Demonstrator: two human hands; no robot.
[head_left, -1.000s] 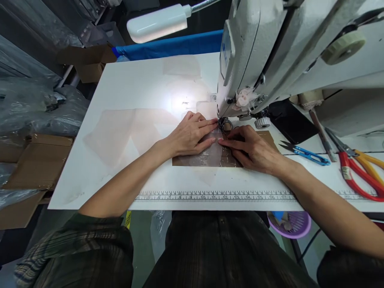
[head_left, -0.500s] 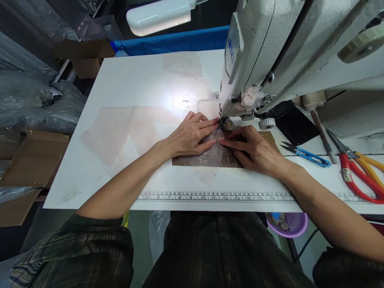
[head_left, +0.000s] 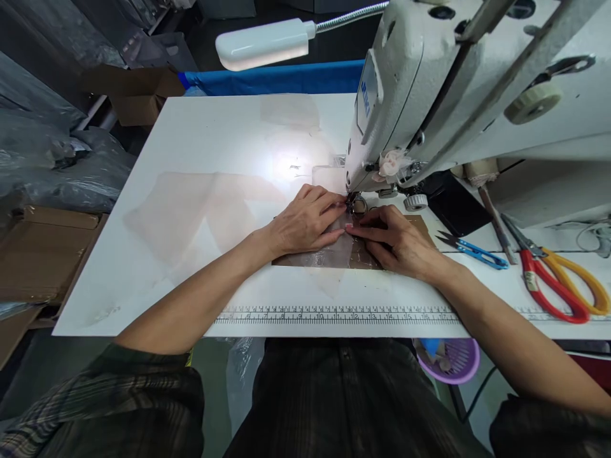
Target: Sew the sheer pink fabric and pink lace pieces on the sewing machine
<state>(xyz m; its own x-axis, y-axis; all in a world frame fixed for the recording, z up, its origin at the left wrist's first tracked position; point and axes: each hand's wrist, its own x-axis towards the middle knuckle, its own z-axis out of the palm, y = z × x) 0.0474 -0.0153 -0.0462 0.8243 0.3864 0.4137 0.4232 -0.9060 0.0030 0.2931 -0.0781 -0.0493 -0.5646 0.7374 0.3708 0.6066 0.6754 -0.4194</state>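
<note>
My left hand [head_left: 310, 219] lies flat with outstretched fingers on a sheer pale fabric [head_left: 337, 256], its fingertips right beside the presser foot [head_left: 353, 202] of a sewing machine [head_left: 389, 95]. On the other side of the foot, my right hand [head_left: 398, 242] has its fingers bent and closed at the fabric's edge; the fingertips seem to pinch it, though the grip is partly hidden. Beneath the fabric is a brown plastic-like sheet [head_left: 365, 254], which shows again behind my right hand. Sheer fabric pieces also lie flat to the left.
Blue thread snips [head_left: 477, 251], red-and-yellow-handled scissors [head_left: 548, 273], a brush [head_left: 496, 222] and a black flat object [head_left: 458, 203] lie at right. A lamp [head_left: 262, 44] hangs over the white table [head_left: 191, 127]. A ruler strip [head_left: 334, 315] lines the front edge; a purple basket [head_left: 461, 362] is below.
The camera view has shifted, so the machine and tools appear farther left. Both hands stay at the presser foot on the fabric, with only slight finger movement.
</note>
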